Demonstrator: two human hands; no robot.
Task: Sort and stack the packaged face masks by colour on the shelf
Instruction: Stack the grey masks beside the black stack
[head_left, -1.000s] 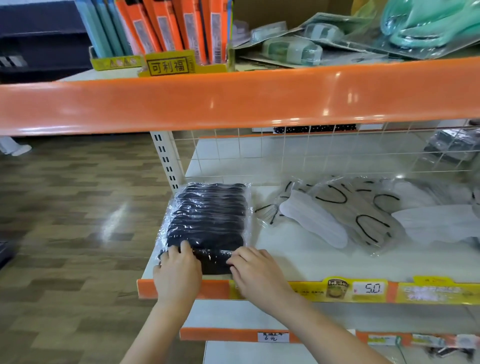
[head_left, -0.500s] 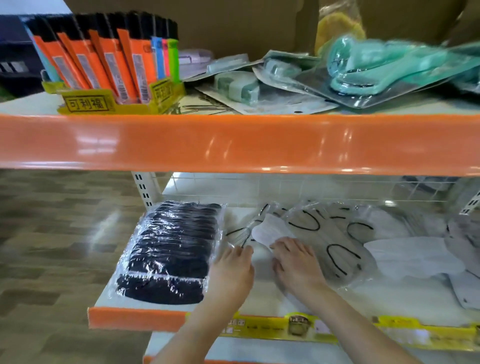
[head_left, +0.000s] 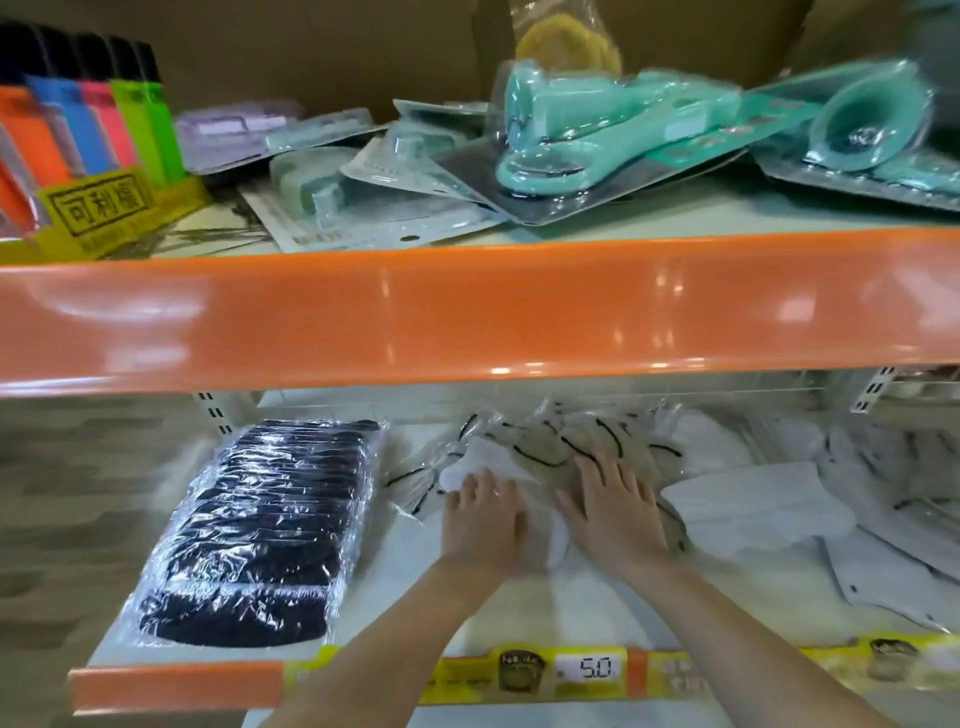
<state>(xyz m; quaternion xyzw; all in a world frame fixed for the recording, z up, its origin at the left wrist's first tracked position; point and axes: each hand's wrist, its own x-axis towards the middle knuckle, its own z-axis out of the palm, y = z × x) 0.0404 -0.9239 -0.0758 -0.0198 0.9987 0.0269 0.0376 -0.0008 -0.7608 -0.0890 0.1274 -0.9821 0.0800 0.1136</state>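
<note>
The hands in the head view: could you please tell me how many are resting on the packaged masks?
2: the left hand and the right hand both lie on the white mask packs, beside the black stack.

Orange upper-shelf edge capped access across mid frame; bare shelf strip lay between black mask stack and white mask pile.

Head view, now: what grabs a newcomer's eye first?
The glossy orange shelf edge cuts across the whole frame. Below it, at the left end of the lower shelf, sits a neat stack of black masks in clear wrap. Beside it, the left hand and right hand press flat on a loose pile of white masks.
</note>
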